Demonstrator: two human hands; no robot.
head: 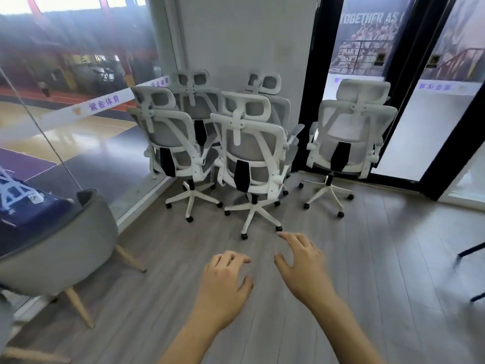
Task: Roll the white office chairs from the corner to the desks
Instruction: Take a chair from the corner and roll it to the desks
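Several white office chairs with grey mesh backs stand bunched in the corner, backs toward me. The nearest chair (pixel 249 153) is in the middle, another chair (pixel 168 143) stands to its left, and a separate chair (pixel 349 137) stands at the right by the dark door frame. Two more are partly hidden behind them against the wall. My left hand (pixel 225 279) and my right hand (pixel 301 264) reach forward over the floor, short of the nearest chair's wheeled base (pixel 252 216). Both hold nothing, fingers apart.
A grey tub armchair (pixel 60 253) with wooden legs stands at the left, next to a glass wall (pixel 78 127). Dark legs of some furniture (pixel 469 261) poke in at the right edge. Grey plank floor lies between me and the chairs.
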